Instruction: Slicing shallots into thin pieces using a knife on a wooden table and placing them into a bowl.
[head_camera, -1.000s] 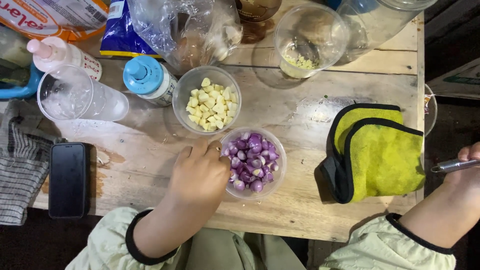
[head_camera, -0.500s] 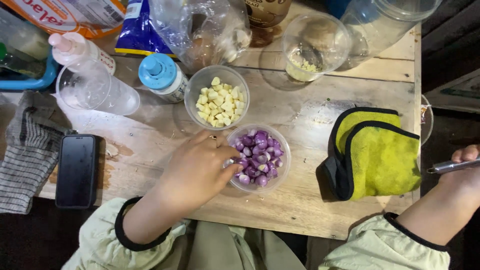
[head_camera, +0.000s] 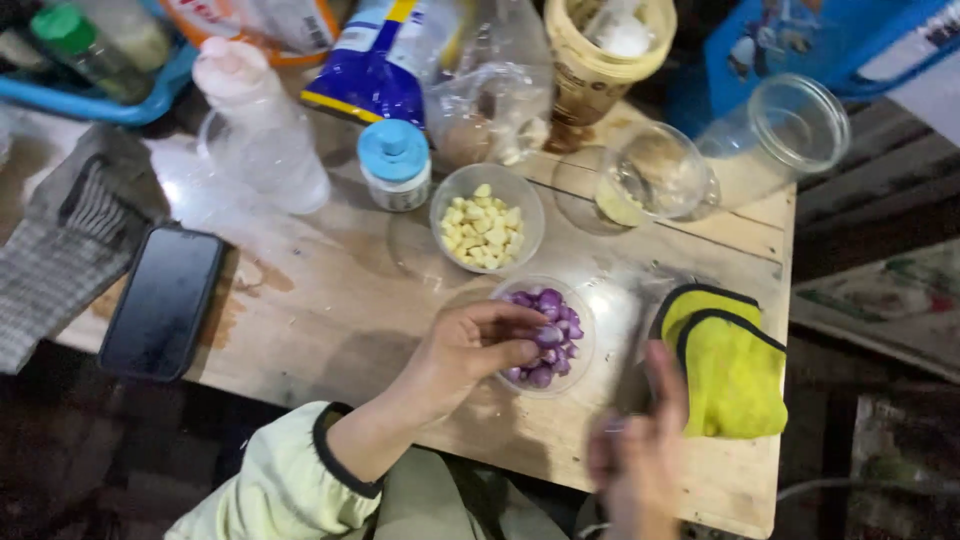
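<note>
Head view showed the left hand (head_camera: 470, 350) with its fingers pinched on one purple shallot (head_camera: 549, 336) at the near rim of the shallot bowl (head_camera: 545, 337). Half a second earlier that hand lay lower, at the bowl's left side. Now its fingertips were over the bowl. The right hand (head_camera: 640, 450) had come in from the far right and was now just right of the bowl, near the front of the table (head_camera: 330, 300). It was blurred, its fingers stood up and loose, and I could not tell if it gripped anything. Before, it held a thin metal thing out at the right edge.

The shallot bowl stood near the front edge of the table. Just behind the bowl sat the garlic bowl (head_camera: 487, 215). Right of the bowl lay a yellow cloth (head_camera: 730, 365), close to the table's right edge. Left of the bowl was a wide bare patch of wood, and past it a black phone (head_camera: 162, 300) hung over the front left edge. Behind the garlic bowl stood a blue-capped jar (head_camera: 394, 165), a clear bottle (head_camera: 262, 125), bags (head_camera: 480, 80) and two empty jars (head_camera: 655, 175). The back was crowded.
</note>
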